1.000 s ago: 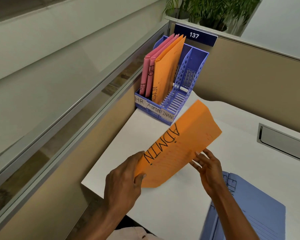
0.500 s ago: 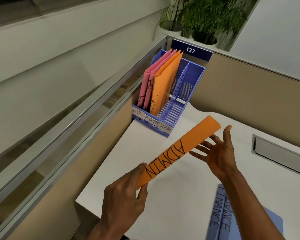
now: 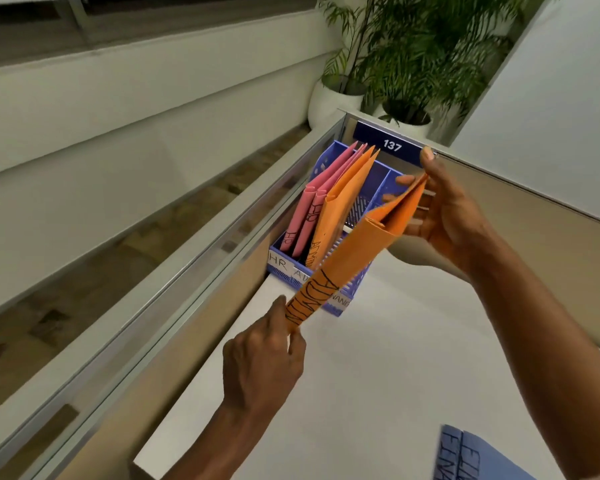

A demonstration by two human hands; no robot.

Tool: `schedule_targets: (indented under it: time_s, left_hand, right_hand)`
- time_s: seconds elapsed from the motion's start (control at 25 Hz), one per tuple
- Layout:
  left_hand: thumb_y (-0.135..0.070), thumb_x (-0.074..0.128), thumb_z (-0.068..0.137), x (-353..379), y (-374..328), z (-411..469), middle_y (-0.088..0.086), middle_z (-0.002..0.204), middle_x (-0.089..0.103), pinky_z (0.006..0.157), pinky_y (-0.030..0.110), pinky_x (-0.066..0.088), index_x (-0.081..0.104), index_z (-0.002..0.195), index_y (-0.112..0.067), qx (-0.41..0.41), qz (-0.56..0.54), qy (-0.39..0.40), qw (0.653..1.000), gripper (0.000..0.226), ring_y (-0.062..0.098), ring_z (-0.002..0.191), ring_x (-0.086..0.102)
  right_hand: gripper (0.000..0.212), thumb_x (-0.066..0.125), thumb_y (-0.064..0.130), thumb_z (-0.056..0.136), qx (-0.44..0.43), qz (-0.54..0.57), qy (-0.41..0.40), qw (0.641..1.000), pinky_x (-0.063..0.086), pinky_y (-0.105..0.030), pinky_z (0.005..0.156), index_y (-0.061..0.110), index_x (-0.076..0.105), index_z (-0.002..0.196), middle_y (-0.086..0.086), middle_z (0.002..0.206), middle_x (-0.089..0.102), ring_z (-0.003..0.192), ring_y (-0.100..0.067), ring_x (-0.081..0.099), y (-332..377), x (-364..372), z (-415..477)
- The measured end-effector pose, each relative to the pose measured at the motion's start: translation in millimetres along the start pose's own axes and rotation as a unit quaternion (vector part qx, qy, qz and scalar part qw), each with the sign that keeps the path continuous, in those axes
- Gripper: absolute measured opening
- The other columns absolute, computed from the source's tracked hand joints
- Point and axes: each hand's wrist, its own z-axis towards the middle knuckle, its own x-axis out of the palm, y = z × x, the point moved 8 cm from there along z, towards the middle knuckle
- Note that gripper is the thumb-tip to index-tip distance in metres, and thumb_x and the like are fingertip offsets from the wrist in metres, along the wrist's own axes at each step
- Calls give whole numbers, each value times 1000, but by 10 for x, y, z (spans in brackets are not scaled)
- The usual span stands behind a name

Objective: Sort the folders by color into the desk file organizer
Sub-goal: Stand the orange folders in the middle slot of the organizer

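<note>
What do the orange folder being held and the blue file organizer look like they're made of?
The orange folder looks like matte card or heavy paper: it bows between the two hands, has a soft rolled fold, and carries marker lettering. The blue file organizer looks like moulded plastic with a slight sheen: rigid thin dividers and slotted, grille-like walls. Neither can be confirmed by look alone.

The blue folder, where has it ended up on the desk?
In the head view, the blue folder lies flat on the white desk at the bottom right corner, below the right forearm and well apart from the file organizer.
</note>
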Motion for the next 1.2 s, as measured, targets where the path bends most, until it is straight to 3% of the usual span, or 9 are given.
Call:
schedule_targets:
  time_s: [0.08,0.2,0.36,0.52,0.68,0.88,1.04,1.2]
  left_hand:
    - [-34,79,84,81,-15,274,4,82,77,55,26,54,68,126,-8,-7,-19,-4,1000,51,18,56,68]
    - [-42,70,92,218,-24,680,5,89,76,61,24,54,64,127,-11,-18,-67,1,998,47,17,65,71]
    - [-46,61,95,417,40,1102,8,86,74,67,35,63,61,124,-12,-40,-98,13,994,45,22,66,71]
    - [-46,57,93,595,52,1354,7,82,73,67,37,63,63,118,-12,-33,-136,17,990,43,21,62,65]
    - [-42,67,90,797,-8,1555,6,77,73,63,35,60,65,93,-9,-33,-143,32,989,33,23,63,67]
    - [-39,77,88,920,-162,1685,9,90,78,68,31,59,70,95,-7,-26,-137,38,990,33,25,72,73]
    - [-41,75,89,1033,-239,1747,11,89,76,69,32,59,69,95,-8,-43,-99,51,993,33,30,73,72]
    - [-54,69,90,1119,-268,1683,14,92,71,72,46,62,67,97,-12,-88,7,77,993,43,38,82,70]
  right_hand:
    - [56,58,66,98,-26,-27,6,999,66,-51,84,13,72,111,-14,115,80,107,-31,79,286,93,224]
    - [50,65,62,96,-34,-45,-3,998,65,-54,88,13,71,100,-18,114,79,105,-34,79,566,156,543]
    - [54,72,62,92,-33,-67,-6,997,67,-52,86,11,73,110,-18,114,79,103,-34,80,695,217,920]
    - [65,75,65,88,-38,-94,-7,995,68,-49,82,9,72,121,-18,112,79,101,-32,80,721,191,1190]
    - [62,73,67,88,-58,-120,-20,991,68,-46,79,12,74,117,-14,114,78,99,-29,81,728,80,1369]
    - [67,69,69,88,-105,-138,-34,984,69,-43,79,12,68,125,-13,128,71,108,-31,76,735,-81,1543]
    - [79,70,69,83,-114,-134,-48,983,69,-41,79,9,61,133,-12,130,67,110,-31,74,670,-165,1638]
    - [73,71,66,88,-111,-141,-51,983,69,-41,78,5,61,128,-10,121,70,105,-26,75,497,-234,1722]
